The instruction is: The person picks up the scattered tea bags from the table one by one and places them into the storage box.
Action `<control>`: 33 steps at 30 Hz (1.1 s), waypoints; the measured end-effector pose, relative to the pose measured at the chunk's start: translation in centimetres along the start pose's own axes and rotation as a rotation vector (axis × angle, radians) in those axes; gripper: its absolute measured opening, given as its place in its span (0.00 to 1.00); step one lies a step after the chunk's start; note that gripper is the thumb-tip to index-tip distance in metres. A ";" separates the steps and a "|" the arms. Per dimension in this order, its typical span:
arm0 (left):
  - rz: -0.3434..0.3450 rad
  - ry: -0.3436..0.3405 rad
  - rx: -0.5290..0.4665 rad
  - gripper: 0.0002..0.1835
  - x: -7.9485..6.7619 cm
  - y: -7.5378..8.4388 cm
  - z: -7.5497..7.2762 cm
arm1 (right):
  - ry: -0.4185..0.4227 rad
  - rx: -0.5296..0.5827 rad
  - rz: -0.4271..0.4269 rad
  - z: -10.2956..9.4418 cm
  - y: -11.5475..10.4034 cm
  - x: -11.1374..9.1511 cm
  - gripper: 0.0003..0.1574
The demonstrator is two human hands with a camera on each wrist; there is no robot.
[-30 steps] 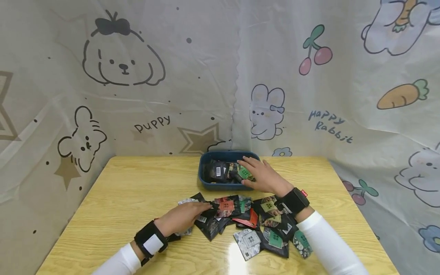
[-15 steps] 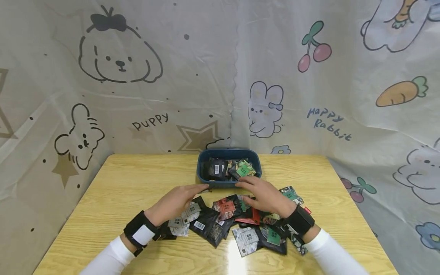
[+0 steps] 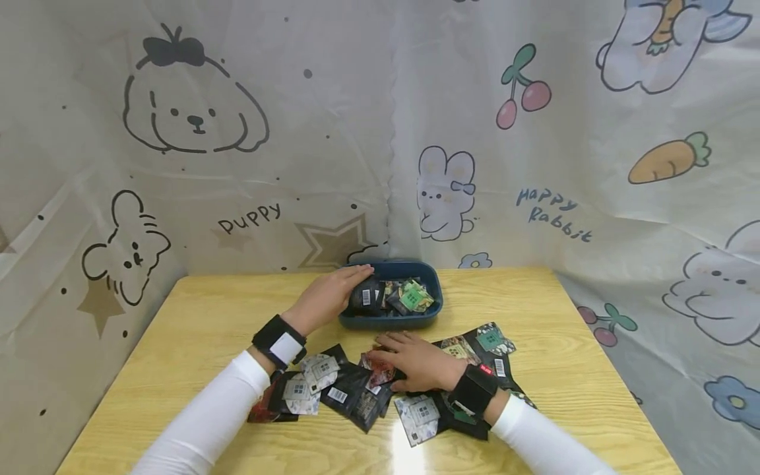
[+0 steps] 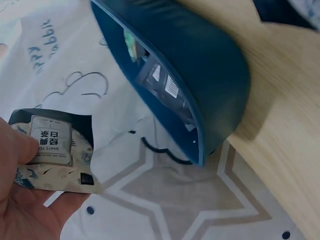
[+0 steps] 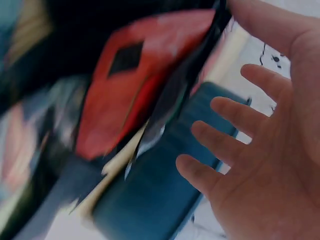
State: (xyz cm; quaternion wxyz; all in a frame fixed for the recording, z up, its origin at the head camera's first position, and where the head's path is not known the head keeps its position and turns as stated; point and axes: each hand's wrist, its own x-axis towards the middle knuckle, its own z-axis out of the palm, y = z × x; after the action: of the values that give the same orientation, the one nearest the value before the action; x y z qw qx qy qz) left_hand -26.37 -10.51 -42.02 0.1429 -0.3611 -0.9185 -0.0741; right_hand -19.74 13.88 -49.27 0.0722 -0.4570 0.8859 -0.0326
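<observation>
My left hand (image 3: 326,297) is over the left end of a dark blue bin (image 3: 388,324). In the left wrist view its thumb and fingers pinch a cream tea bag packet (image 4: 52,142) labelled white tea, beside the bin's opening. Inside the bin lie several packets, among them a green-labelled one (image 3: 413,295). My right hand (image 3: 418,359), fingers spread, is over the heap of packets in front of the bin and partly hides them. The right wrist view has its palm with nothing held, near a blurred red packet (image 5: 125,85).
Several black and patterned packets lie in a loose heap on the wooden table (image 3: 225,330), including white-labelled ones (image 3: 320,373), a grey-white one (image 3: 418,415) and a green-labelled one (image 3: 493,340). A patterned curtain (image 3: 332,165) hangs behind the table.
My left hand has moved from the packet heap up to the bin's left end. My right hand has come back from the bin to the heap.
</observation>
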 end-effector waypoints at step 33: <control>-0.060 -0.264 -0.160 0.28 -8.2 4.3 2.8 | 0.335 0.060 0.052 -5.7 0.7 -5.4 0.24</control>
State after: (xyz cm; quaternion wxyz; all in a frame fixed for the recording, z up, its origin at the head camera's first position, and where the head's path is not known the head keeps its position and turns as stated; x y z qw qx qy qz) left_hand -18.31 -12.01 -47.16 -0.0107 -0.3503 -0.9309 -0.1034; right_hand -18.09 18.62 -43.15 -0.0621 -0.4196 0.8958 -0.1331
